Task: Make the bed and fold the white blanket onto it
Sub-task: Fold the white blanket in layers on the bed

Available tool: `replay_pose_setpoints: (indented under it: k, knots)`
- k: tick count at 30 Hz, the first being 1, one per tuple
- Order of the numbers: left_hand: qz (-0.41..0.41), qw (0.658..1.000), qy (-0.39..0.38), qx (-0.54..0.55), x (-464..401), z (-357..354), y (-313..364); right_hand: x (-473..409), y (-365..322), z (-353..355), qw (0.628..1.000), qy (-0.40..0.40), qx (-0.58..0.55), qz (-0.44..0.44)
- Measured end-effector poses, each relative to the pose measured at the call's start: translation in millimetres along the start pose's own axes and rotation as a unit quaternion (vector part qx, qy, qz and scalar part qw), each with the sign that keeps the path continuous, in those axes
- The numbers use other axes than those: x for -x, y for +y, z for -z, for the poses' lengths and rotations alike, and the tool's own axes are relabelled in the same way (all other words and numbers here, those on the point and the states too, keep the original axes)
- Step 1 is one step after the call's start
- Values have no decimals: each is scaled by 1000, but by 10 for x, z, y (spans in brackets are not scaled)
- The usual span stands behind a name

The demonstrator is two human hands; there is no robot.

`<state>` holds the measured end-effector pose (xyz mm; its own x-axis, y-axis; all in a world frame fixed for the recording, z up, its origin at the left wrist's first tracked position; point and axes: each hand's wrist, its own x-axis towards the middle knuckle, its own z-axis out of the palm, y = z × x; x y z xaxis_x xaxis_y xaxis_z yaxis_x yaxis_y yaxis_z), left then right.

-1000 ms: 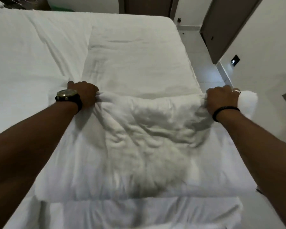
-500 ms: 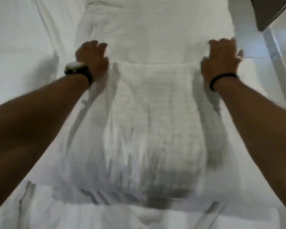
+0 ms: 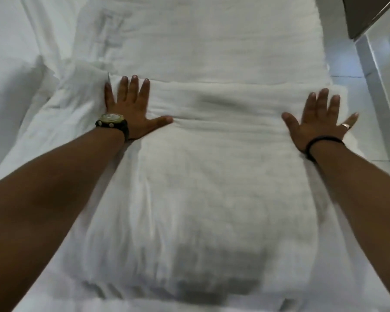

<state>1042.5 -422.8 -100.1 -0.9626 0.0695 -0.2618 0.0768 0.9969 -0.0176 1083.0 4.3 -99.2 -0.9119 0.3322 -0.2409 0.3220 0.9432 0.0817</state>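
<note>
The white blanket [image 3: 212, 176] lies in a long folded strip down the middle of the bed [image 3: 7, 52], with a doubled-over layer nearest me. My left hand [image 3: 133, 104], with a watch on its wrist, presses flat on the fold's far left corner, fingers spread. On the far right corner my right hand [image 3: 318, 120] lies flat too, fingers apart, a ring on one finger and a dark band at the wrist. Neither hand grips any cloth.
The bed's white sheet spreads to the left, with a rumpled ridge [image 3: 54, 70] beside the blanket. At the right are the pale floor [image 3: 347, 64], a white wall with its skirting [image 3: 378, 91], and a dark door [image 3: 365, 12] at the top right.
My hands carried the blanket's near edge forward over the strip, let go of it, and now lie open and flat on the fold. The view has tilted further down.
</note>
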Motion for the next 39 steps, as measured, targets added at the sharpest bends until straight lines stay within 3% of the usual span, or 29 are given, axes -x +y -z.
replay_pose_setpoints:
  k: [2, 4, 7, 12, 15, 17, 19, 21, 24, 26, 31, 35, 39]
  knots:
    - [-8, 999, -10, -39, 156, 136, -72, 247, -229, 93, 999, 2, -39, 1]
    - [-5, 996, 11, -84, 380, 170, -287, 648, -473, 72, 994, 10, -87, 65]
    - [47, 998, -2, -42, 925, 42, -699, 1312, -482, -187, 989, -17, -61, 133]
    - [121, 988, -71, 69, 1445, 61, -1049, 1601, 549, -254, 1000, -18, -10, 17]
    - [58, 997, -23, 50, 1800, 171, -573, 1959, 349, -61, 997, -6, -74, -16]
    - [-70, 997, 1, 39, 2257, 46, -131, 2414, 24, -83, 990, 10, -114, 83]
    - [-148, 989, -10, -6, 2689, -220, 20, 2852, 72, -349, 983, -17, -47, 178]
    - [-144, 989, -5, -21, 2971, -465, -186, 3083, 584, -568, 986, -63, 26, 154]
    - [-168, 984, 38, -48, 3159, -604, -492, 3181, 1115, -618, 989, -61, 68, 118]
    - [-185, 979, 69, -54, 3253, -633, -547, 3226, 1023, -614, 987, -77, 67, 122]
    - [-131, 973, 151, -115, 3458, -626, -722, 3273, 672, -728, 990, 26, 72, 118]
    - [-127, 964, 151, -178, 3246, -637, -713, 3084, 457, -538, 991, 37, 94, 90]
    - [-120, 958, 170, -199, 3225, -482, -576, 3089, 387, -277, 990, -3, 99, 97]
